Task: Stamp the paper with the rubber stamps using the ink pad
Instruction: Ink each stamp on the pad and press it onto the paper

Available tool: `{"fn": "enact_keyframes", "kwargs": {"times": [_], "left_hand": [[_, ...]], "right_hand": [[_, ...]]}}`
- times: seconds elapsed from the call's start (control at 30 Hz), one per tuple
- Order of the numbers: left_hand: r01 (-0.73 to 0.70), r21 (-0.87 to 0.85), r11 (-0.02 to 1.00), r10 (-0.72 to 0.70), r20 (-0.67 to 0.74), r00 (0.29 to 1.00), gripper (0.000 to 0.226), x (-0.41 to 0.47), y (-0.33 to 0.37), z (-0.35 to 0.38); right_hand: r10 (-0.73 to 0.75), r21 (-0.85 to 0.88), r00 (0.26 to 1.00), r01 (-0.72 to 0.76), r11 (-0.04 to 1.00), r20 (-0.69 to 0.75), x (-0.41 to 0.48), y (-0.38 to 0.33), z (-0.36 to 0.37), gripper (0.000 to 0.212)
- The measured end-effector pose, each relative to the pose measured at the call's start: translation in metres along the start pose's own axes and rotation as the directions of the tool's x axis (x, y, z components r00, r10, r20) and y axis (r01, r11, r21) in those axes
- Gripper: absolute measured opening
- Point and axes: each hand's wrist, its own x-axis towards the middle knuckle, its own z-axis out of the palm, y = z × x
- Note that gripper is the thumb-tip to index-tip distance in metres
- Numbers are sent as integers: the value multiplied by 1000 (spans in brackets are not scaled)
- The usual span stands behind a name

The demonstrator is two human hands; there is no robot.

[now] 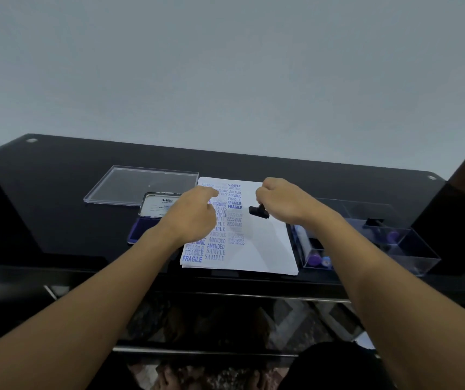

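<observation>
Paper point(268, 249) half stamped; right side blank.
Right hand point(282, 201) pinches stamp point(259, 211) above it; left hand point(194, 215), fingers relaxed, presses its left edge.

Both forearms point(90, 299), left hand point(194, 218) and right hand point(285, 201) are bare.

Head-worn wide view, forward and down, close over paper point(265, 243)

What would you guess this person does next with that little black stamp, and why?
Probably lower the stamp flat onto the bare white part of the paper. The right hand holds it tilted over that blank area, right of the printed columns, while the left hand rests on the paper.
</observation>
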Motion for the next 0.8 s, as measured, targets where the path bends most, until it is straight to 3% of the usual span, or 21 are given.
{"fn": "enact_keyframes", "kwargs": {"times": [0.8], "left_hand": [[36, 47, 998, -33, -66, 997, 41, -3, -16, -21]], "right_hand": [[-123, -41, 992, 122, 992, -19, 2, -2, -9, 12]]}}
